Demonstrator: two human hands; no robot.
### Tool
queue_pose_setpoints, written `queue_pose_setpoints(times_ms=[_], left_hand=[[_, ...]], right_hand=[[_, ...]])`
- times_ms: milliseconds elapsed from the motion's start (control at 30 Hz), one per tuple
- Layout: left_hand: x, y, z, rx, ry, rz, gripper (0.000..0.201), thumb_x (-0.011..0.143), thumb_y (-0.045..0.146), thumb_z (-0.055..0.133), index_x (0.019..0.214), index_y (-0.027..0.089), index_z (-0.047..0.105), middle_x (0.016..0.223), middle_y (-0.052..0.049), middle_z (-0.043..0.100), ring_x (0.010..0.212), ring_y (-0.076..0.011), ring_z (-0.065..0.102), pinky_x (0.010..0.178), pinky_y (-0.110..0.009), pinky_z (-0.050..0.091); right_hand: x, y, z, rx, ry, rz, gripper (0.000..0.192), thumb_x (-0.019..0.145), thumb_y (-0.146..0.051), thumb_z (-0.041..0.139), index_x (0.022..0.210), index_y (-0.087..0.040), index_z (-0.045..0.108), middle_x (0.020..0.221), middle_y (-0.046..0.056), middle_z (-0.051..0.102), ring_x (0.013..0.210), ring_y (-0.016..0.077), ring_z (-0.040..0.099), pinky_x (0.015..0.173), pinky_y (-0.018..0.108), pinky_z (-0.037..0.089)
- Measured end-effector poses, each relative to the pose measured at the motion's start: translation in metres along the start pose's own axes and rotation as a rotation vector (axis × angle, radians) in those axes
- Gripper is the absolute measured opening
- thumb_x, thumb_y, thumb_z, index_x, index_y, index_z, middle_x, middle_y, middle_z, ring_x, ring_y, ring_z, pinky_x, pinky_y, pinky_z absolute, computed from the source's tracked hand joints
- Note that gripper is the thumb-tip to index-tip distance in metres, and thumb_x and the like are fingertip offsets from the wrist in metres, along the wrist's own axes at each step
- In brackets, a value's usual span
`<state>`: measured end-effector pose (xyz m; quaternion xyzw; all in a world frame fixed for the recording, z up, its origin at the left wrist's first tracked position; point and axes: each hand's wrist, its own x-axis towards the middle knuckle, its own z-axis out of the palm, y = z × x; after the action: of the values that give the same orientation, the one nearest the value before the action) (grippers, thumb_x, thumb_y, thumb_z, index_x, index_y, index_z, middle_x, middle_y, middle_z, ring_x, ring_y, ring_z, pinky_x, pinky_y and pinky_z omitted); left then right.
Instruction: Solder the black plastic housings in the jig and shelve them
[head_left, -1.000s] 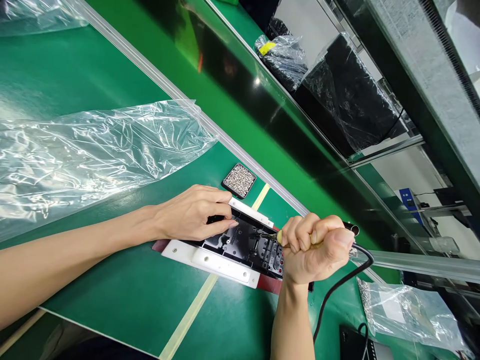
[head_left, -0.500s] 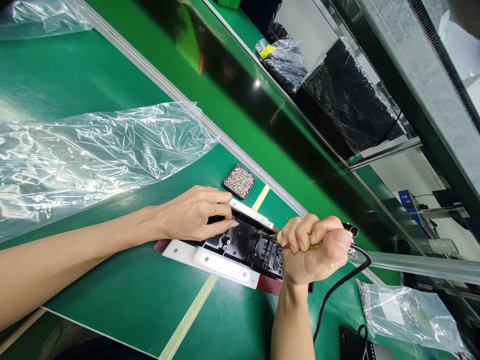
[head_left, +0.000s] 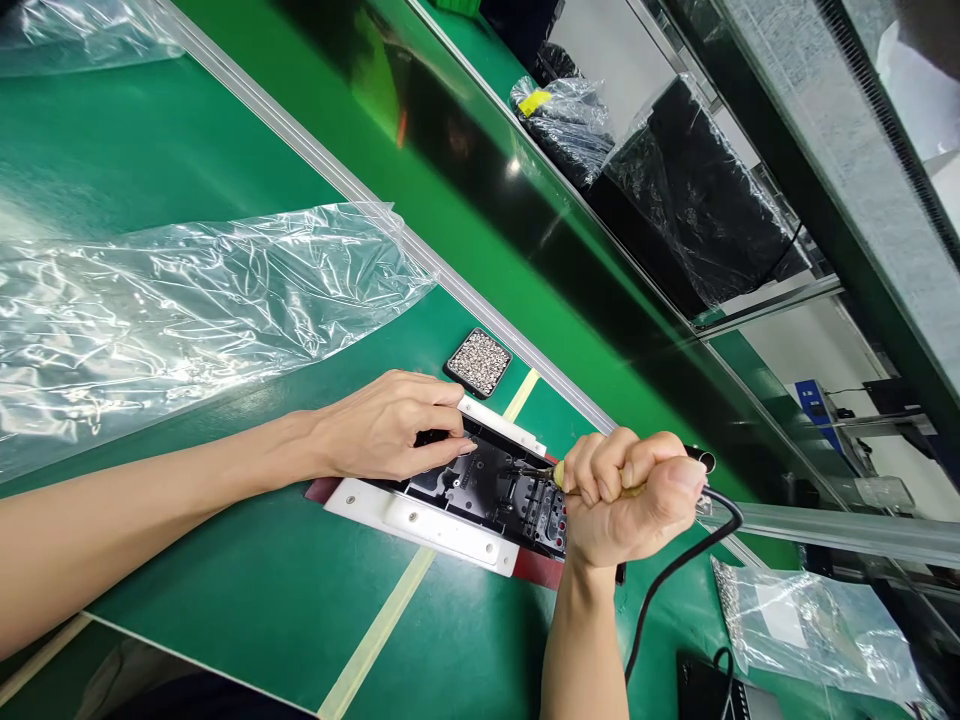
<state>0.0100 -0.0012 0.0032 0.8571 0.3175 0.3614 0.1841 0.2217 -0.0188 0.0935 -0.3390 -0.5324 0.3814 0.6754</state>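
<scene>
A black plastic housing (head_left: 487,485) with moulded ribs and holes lies in a white fixture (head_left: 427,535) on a dark red base. My right hand (head_left: 630,495) is wrapped round the yellow handle of a soldering iron (head_left: 556,475). The iron's metal tip points down and left onto the housing, and its black cable leaves behind the fist. Over the housing's left half rests my left hand (head_left: 401,425), thumb and fingers brought together; whatever may be between the fingertips is hidden. Just beyond it sits a small black tray (head_left: 481,362) full of tiny metal pieces.
A clear plastic bag (head_left: 225,310) lies across the green table (head_left: 247,590) at left. Another clear bag (head_left: 817,630) and a black device (head_left: 724,690) are at lower right. A metal rail (head_left: 360,190) runs along the back; a black plastic-wrapped box (head_left: 697,200) stands beyond.
</scene>
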Motion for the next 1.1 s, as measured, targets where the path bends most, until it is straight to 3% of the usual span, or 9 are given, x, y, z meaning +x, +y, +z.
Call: queue_pose_setpoints(times_ms=[1100], left_hand=[[-0.0009, -0.0002, -0.0005, 0.015, 0.000, 0.004, 0.029, 0.101, 0.031, 0.056, 0.077, 0.017, 0.065, 0.072, 0.001, 0.050, 0.063, -0.0122, 0.043, 0.067, -0.030, 0.039]], right_hand=[[0.0002, -0.0011, -0.0001, 0.021, 0.001, 0.036, 0.051, 0.095, -0.047, 0.053, 0.059, -0.019, 0.031, 0.043, -0.009, 0.026, 0.032, 0.0052, 0.026, 0.030, 0.019, 0.032]])
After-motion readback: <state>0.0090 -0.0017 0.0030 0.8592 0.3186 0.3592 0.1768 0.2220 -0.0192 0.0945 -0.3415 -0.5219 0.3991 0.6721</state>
